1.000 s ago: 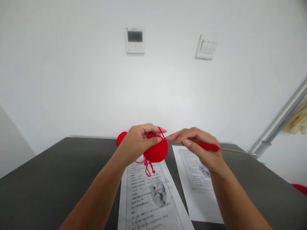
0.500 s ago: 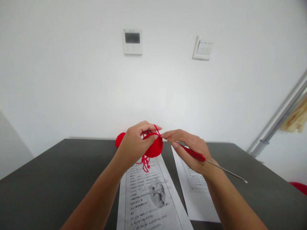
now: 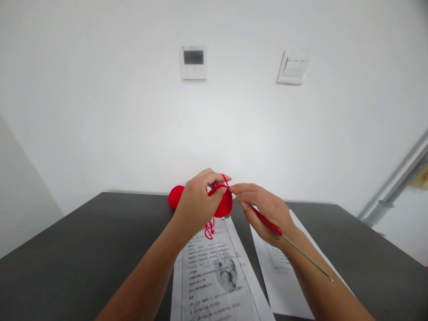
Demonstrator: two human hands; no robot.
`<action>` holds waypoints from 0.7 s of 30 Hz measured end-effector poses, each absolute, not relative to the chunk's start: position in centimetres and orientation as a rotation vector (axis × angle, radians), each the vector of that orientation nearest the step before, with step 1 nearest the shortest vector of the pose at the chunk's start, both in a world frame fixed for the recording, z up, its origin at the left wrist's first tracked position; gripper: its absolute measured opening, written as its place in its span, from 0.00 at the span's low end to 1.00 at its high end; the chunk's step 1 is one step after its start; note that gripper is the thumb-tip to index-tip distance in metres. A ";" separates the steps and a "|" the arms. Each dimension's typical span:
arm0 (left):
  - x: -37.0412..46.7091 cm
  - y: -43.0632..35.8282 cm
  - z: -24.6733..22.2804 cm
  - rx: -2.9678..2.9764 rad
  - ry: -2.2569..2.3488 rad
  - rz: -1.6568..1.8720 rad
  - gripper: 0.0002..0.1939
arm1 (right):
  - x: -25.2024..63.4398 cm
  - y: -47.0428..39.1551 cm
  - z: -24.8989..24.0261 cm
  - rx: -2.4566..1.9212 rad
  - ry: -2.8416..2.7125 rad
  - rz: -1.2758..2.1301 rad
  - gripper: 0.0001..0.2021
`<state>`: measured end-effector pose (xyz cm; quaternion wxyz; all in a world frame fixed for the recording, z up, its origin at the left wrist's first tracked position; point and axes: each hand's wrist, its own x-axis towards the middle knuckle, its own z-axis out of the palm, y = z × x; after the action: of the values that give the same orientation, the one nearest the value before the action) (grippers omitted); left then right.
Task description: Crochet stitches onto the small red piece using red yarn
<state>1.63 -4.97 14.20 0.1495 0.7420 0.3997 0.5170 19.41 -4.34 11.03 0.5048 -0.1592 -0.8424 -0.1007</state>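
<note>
Between the thumb and fingers of my left hand [image 3: 203,191] is a round red crochet piece [image 3: 224,206], with red yarn [image 3: 225,179] running up over the index finger. My right hand [image 3: 262,209] is closed around a crochet hook [image 3: 269,224] with a red grip. One metal end of the hook meets the edge of the piece; its other end sticks out past my right wrist. Behind my left hand lies a red ball of yarn [image 3: 175,196], partly covered. A loose tangle of red yarn [image 3: 209,229] hangs below the piece.
Two printed sheets lie on the dark table [image 3: 83,249]: one sheet with a picture [image 3: 200,290] under my hands, another sheet [image 3: 287,290] under my right forearm. The white wall behind carries a control panel [image 3: 194,67] and a switch [image 3: 292,69]. A grey pipe [image 3: 397,187] stands at the right.
The view has shifted, so most things sit a little further right. The hook's rear end has swung lower and closer to my right forearm. Both hands keep their holds.
</note>
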 end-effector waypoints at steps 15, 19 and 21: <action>2.2 -5.3 14.1 2.145 1.121 1.510 0.10 | 18.9 -3.9 10.5 -0.389 -1.979 -0.301 0.10; 2.1 -5.1 13.9 2.045 1.081 1.510 0.11 | 18.9 -3.6 10.5 -0.360 -1.923 -0.308 0.10; 2.0 -4.8 13.7 1.937 1.043 1.527 0.13 | 19.0 -3.6 10.5 -0.369 -1.892 -0.330 0.10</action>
<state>1.96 -4.78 13.68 0.2297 0.7039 0.3792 0.5549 19.01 -3.58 10.49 0.5589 -0.1563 -0.8023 -0.1401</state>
